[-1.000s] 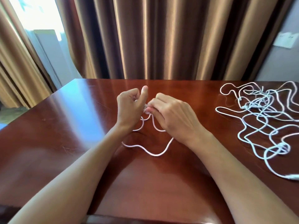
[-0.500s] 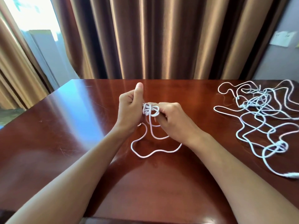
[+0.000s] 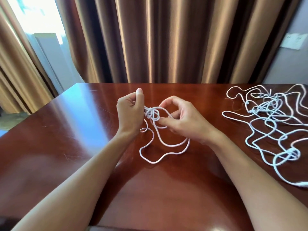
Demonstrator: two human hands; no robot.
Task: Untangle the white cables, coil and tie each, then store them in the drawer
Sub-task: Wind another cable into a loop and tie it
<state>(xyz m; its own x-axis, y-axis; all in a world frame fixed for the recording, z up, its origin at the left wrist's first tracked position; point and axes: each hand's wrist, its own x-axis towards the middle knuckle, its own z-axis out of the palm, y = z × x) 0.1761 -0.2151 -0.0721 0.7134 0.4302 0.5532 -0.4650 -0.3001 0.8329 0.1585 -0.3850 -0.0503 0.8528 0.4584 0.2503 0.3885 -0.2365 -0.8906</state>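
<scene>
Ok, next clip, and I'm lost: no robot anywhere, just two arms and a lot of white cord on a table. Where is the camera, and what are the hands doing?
There is no machine here. A person wears a wide-angle camera on the head, looking forward and down, so the two bare arms coming in from the bottom are their own. The one view shows a glossy reddish-brown table in front of brown curtains. The left hand grips a small bundle of white cable, thumb pointing up. The right hand pinches a strand at the same bundle. The rest of that cable trails in loose loops on the table below the hands. At the far right lies a separate pile of tangled white cables, untouched. No drawer is in view.
</scene>
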